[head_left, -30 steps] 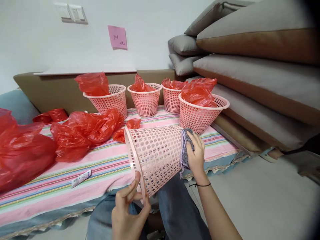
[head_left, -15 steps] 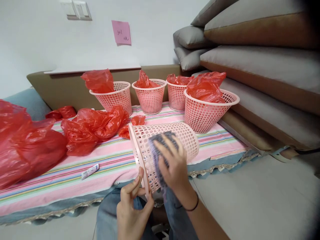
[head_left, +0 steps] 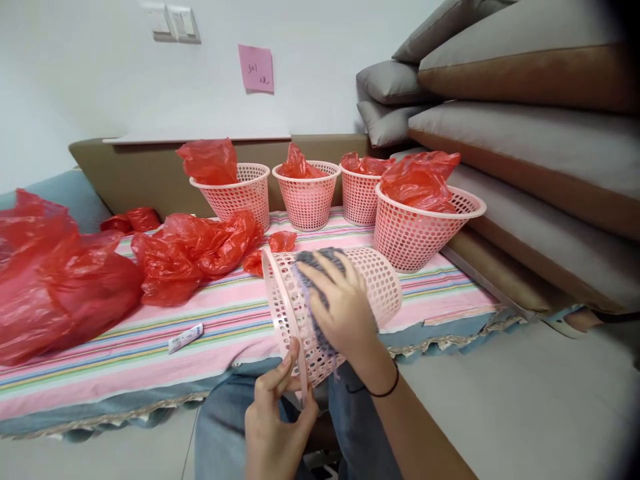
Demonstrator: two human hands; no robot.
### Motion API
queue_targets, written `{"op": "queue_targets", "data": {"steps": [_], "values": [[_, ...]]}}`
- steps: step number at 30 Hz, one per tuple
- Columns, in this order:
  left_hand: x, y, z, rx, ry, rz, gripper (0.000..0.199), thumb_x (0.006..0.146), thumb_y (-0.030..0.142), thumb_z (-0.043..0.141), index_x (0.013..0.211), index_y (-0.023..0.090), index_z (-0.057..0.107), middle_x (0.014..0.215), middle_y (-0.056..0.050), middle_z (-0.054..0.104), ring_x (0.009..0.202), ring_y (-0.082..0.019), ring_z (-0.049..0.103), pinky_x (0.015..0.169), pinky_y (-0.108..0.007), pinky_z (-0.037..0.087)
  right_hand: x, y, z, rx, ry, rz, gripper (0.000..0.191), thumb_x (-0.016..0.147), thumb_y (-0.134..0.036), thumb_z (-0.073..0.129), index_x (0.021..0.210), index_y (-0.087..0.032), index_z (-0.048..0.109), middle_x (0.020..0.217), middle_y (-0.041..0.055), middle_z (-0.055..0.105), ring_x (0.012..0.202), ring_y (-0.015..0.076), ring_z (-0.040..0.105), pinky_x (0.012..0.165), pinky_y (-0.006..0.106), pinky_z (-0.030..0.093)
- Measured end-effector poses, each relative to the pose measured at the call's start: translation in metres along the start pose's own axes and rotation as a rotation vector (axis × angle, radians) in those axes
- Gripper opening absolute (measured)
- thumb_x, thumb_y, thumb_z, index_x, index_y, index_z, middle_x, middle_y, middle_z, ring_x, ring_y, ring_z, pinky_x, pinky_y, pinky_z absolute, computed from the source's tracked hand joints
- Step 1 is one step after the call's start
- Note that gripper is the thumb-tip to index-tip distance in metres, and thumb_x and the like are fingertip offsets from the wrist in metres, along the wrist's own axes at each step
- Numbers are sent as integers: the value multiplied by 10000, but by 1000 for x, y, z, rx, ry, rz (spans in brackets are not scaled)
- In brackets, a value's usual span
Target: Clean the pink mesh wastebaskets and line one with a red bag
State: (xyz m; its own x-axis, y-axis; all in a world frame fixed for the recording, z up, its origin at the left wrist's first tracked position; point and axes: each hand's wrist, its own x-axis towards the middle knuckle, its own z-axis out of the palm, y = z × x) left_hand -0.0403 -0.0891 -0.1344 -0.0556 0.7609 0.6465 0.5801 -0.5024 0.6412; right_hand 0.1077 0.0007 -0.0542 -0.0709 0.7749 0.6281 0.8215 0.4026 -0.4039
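Observation:
A pink perforated plastic basket (head_left: pixel 385 283) lies on its side at the front edge of the bed-like surface, its open end facing left. My left hand (head_left: pixel 277 413) pinches the basket's rim between thumb and fingers at the lower side. A fuzzy grey and lilac cloth (head_left: pixel 321 337) lies against the basket's outer wall. My right hand (head_left: pixel 347 310) holds that cloth pressed to the wall, fingers extended over it; the palm side is hidden.
Several upright pink baskets with red plastic bags, including one basket (head_left: pixel 307 203), stand behind. Red bags (head_left: pixel 70 293) lie on the striped cloth (head_left: pixel 230 320) at left, near a small white tube (head_left: pixel 185 339). Grey cushions (head_left: pixel 525 133) are stacked at right.
My right hand and the cloth have slid up the basket wall and slightly toward the rim. The left hand keeps its pinch on the rim. The whole view has shifted a little.

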Motion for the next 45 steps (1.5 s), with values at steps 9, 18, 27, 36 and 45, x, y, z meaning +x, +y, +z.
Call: {"op": "queue_targets", "data": {"steps": [9,18,27,36,45], "values": [[-23,-12,11,-53,100,3,521,799,100,679,1258,282,513,1197,-53,743,792,-188,772,664,-283,638,33,82,-3,38,-6,117,424,924,-196,460,1274,-290,680,1362,7,642,1244,261,530,1077,506,416],[-7,5,8,61,169,-89,459,854,194,636,1306,246,573,1170,-91,738,894,-236,747,889,-408,609,19,132,-11,-39,27,204,394,905,-210,447,1176,-229,732,1314,46,671,1214,279,532,1067,513,402],[108,25,3,78,-28,-38,481,940,253,519,1414,213,446,1257,-110,697,1121,-248,686,941,-408,560,8,120,-8,-13,87,181,390,906,-230,449,1176,-253,729,1315,46,667,1244,292,494,1051,532,406],[51,13,6,-35,109,-180,699,926,226,562,1558,240,262,1607,-142,357,1419,-275,449,1068,-344,503,-10,111,-1,21,163,155,404,936,-268,432,1243,-278,693,1380,29,626,1309,293,452,1091,564,378],[10,27,3,-381,293,-504,740,944,343,594,1546,310,165,1613,-209,304,956,-217,761,714,-262,649,-34,82,-6,21,265,175,409,956,-284,424,1292,-283,658,1433,27,579,1346,303,420,1131,600,337]]}}
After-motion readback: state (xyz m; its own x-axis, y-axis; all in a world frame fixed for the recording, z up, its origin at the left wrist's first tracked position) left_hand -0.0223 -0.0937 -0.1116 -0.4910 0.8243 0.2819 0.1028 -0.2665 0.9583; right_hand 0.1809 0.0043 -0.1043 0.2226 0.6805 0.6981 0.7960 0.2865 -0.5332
